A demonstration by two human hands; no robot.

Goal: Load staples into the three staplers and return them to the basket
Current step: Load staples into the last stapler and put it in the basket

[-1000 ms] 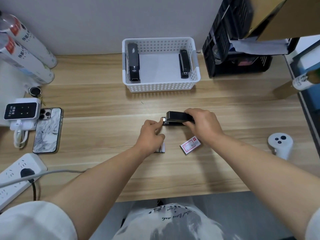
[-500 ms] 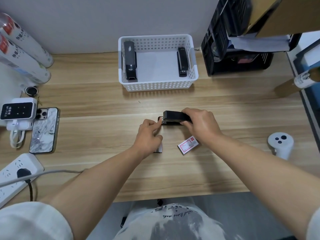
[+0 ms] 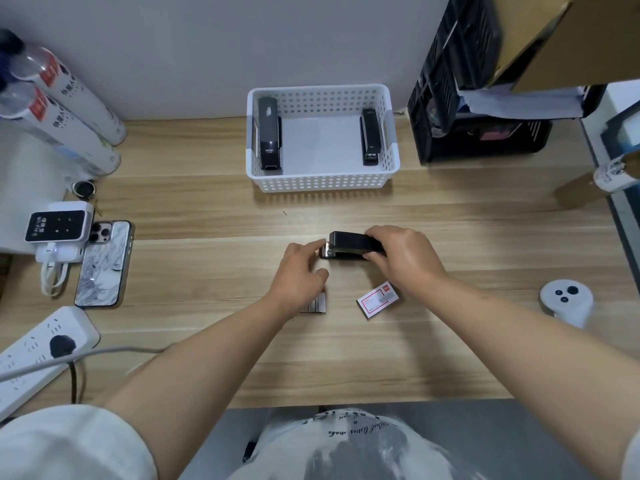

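While the right hand (image 3: 405, 261) grips the black stapler (image 3: 349, 242) from the right end, fingers curled over its top and thumb on the near side, the stapler lies sideways on the tabletop (image 3: 485, 237), near centre, metal nose pointing left. The top arm looks slightly raised off the base at the nose. The left hand (image 3: 299, 282) sits just left of it, fingers curled, index tip touching the metal nose. Cannot tell whether it pinches anything there or just touches.

Staple strips (image 3: 317, 303) lie on the tabletop under the near edge of the left hand, partly hidden by it. The staple box (image 3: 377, 301), white with red print, lies just right of the strips, near the right wrist, apart from the stapler.

The white basket (image 3: 322, 183) stands far centre against the wall, well apart from the hands. Inside, the left stapler (image 3: 269, 136) lies along the left wall and the right stapler (image 3: 370, 138) along the right wall, both black, lengthwise, with bare basket floor between them.

On the left side: two bottles (image 3: 69, 109) lying down, a white device (image 3: 59, 225), a phone (image 3: 104, 265) face down and a power strip (image 3: 38, 344) with one plug in. On the right side: a black crate (image 3: 478, 98) far and a white controller (image 3: 566, 299) near the right edge.
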